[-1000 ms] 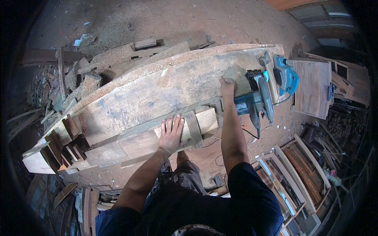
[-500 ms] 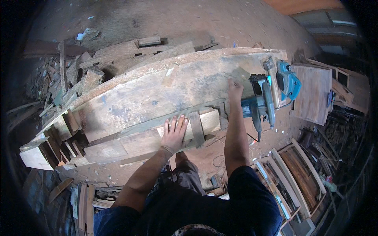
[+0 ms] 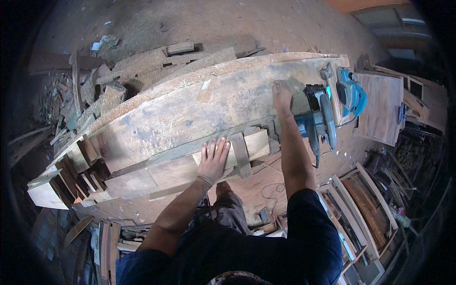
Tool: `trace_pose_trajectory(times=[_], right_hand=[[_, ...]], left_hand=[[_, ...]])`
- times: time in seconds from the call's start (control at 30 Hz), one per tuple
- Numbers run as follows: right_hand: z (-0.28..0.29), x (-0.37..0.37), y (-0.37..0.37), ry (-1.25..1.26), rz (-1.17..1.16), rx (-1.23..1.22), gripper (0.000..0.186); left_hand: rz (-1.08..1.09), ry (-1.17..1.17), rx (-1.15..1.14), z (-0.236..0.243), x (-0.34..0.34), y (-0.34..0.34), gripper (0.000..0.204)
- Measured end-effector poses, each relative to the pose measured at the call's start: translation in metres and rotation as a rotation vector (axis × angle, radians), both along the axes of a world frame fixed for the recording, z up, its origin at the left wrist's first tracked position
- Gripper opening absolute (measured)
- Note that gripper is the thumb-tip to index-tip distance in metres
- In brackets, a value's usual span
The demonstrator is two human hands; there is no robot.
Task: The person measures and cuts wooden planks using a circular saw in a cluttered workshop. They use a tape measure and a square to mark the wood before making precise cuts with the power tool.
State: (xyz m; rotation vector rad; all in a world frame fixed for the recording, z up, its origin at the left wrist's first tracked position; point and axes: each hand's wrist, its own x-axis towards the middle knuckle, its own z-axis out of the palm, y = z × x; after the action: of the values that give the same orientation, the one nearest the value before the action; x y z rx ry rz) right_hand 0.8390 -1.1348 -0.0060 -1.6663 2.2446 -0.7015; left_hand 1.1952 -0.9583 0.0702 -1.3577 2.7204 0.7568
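My left hand point(image 3: 213, 160) lies with fingers spread on a pale wooden board point(image 3: 257, 144), beside a darker short strip point(image 3: 241, 157) laid across it. My right hand point(image 3: 282, 96) is over the weathered bench top point(image 3: 156, 130), fingers curled; what they hold, if anything, I cannot make out. Just right of it sit a teal circular saw point(image 3: 316, 128), a hammer-like tool point(image 3: 329, 85) and a teal electric planer point(image 3: 351, 93).
Stacked short wood blocks point(image 3: 72, 178) fill the bench's left end. Offcuts and sawdust point(image 3: 109, 85) lie beyond the bench. Wooden panels point(image 3: 380, 107) are at the right, curved frames point(image 3: 361, 209) below them. A cord point(image 3: 273, 190) lies on the floor.
My right hand has moved a little right and, in the latest half second, further away from me. My left hand stays on the board.
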Motion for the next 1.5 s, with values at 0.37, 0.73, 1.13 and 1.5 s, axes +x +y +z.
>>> trace_pose_trajectory(times=[0.37, 0.73, 1.13, 1.5], right_hand=[[0.007, 0.006, 0.001, 0.255, 0.106, 0.418, 0.036], [0.027, 0.003, 0.022, -1.252, -0.506, 0.471, 0.025], [0.146, 0.107, 0.068, -2.605, -0.361, -0.184, 0.024], [0.169, 0.159, 0.074, -2.873, -0.699, -0.312, 0.03]], left_hand=[[0.023, 0.022, 0.008, 0.003, -0.002, -0.002, 0.106], [0.032, 0.032, 0.032, 0.003, -0.001, -0.002, 0.103], [0.007, 0.016, 0.037, 0.008, -0.004, -0.004, 0.104], [0.026, 0.004, 0.059, 0.015, -0.004, -0.005, 0.1]])
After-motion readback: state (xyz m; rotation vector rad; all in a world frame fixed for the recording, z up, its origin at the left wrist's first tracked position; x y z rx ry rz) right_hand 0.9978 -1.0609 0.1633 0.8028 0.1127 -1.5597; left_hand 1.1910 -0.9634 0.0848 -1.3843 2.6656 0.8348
